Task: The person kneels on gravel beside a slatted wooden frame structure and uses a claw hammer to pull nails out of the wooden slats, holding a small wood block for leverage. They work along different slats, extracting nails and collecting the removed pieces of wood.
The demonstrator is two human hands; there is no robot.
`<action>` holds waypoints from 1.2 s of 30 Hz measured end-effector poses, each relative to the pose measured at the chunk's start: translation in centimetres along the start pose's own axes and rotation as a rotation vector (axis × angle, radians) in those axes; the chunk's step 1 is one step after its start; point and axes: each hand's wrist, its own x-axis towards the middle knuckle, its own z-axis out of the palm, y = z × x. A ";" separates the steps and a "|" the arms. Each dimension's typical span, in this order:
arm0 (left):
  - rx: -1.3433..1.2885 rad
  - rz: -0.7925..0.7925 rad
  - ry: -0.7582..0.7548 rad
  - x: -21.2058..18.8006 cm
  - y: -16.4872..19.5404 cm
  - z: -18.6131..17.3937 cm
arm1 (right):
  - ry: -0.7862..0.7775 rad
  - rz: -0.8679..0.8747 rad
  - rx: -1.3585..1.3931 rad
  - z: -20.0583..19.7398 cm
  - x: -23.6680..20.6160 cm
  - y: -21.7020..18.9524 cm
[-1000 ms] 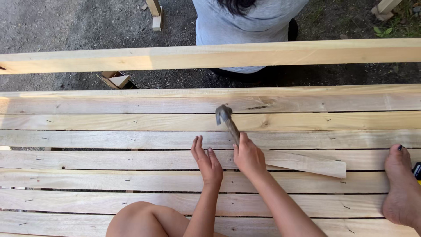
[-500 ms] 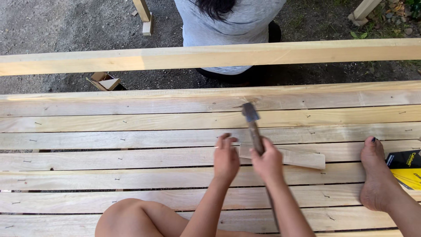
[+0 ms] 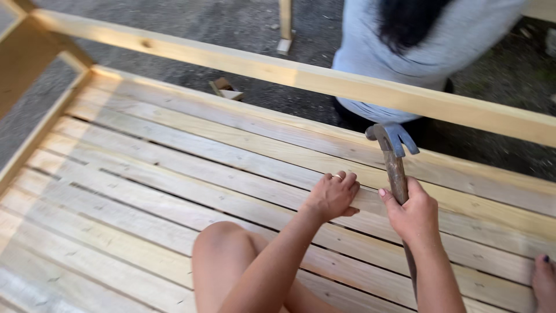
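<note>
Wooden-handled hammer (image 3: 395, 168) gripped upright in the right hand (image 3: 412, 213); left hand (image 3: 333, 196), fingers curled, rests on pale wooden slats (image 3: 145, 174).

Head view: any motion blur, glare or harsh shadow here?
Head view: soft, even daylight, no glare; the hammer head and the other person's grey top are smeared by motion; the left hand, right hand and slats stay fairly sharp.

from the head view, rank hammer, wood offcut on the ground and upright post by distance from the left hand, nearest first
Measured from the left hand:
1. Hammer, just to its right, held in the right hand.
2. Wood offcut, up and left on the ground beyond the rail.
3. Upright post, farthest, at the top of the view.
</note>
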 end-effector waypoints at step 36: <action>0.589 -0.978 0.465 -39.7 -16.8 -30.6 | -0.766 -1.192 -0.251 12.0 -10.4 -52.3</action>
